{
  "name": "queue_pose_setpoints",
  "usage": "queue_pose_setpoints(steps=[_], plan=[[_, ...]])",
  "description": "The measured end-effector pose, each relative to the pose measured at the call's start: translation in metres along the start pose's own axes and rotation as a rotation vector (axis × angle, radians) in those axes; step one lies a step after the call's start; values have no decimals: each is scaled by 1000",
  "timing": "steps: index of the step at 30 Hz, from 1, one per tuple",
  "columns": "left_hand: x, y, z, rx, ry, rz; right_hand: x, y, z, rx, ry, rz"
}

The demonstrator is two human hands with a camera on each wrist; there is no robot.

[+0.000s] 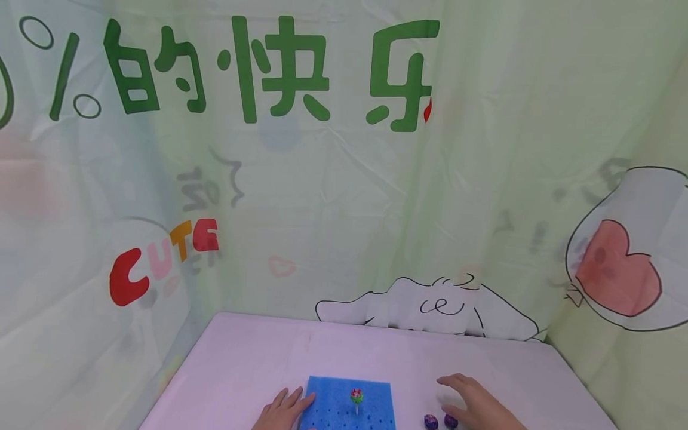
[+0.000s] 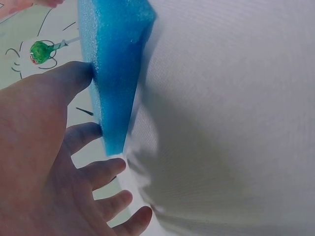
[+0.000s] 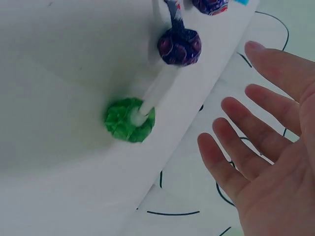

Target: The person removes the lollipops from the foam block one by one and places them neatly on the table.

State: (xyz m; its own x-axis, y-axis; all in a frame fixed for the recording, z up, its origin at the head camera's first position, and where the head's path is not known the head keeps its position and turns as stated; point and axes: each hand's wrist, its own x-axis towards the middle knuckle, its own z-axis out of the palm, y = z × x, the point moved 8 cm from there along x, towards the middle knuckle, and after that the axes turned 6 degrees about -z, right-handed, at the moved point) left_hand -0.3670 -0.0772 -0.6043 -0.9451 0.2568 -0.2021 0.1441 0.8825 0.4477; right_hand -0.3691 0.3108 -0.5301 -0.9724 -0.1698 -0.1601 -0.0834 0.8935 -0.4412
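Note:
A blue foam block (image 1: 333, 391) with rows of small holes lies on the table, and a lollipop (image 1: 357, 396) in a green and red wrapper stands upright in it on its white stick. My left hand (image 1: 282, 409) rests at the block's left edge; in the left wrist view the thumb (image 2: 78, 78) touches its side, fingers spread. Over the table to the right, my right hand (image 1: 473, 403) holds nothing, its fingers extended. Near it lie two purple-wrapped lollipops (image 1: 431, 421). A green-wrapped lollipop (image 3: 130, 120) lies beside them in the right wrist view.
The pale pink table (image 1: 258, 352) ends at the back against a printed curtain (image 1: 344, 227). Similar curtain hangs along the left and right sides. The block's near edge runs out of the head view.

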Motion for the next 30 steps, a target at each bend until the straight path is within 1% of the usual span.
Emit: queue_pose_setpoints(steps=[10,13,19,24,27,30], plan=[[1,-1,0,21,9,-20,6,-31,11,-25,95,-73],[-1,-1,-1,24,14,-23,8,-40,17,-32,129,-109],[-7,4,-7,20,14,-20,4,-62,26,-83,247,-268],[-8,6,-8,48,22,-10,2,-86,31,-124,312,-394],[-8,6,-9,61,29,-3,-1,-105,33,-156,346,-497],[-7,7,-9,78,36,2,-5,-122,35,-198,391,-620]])
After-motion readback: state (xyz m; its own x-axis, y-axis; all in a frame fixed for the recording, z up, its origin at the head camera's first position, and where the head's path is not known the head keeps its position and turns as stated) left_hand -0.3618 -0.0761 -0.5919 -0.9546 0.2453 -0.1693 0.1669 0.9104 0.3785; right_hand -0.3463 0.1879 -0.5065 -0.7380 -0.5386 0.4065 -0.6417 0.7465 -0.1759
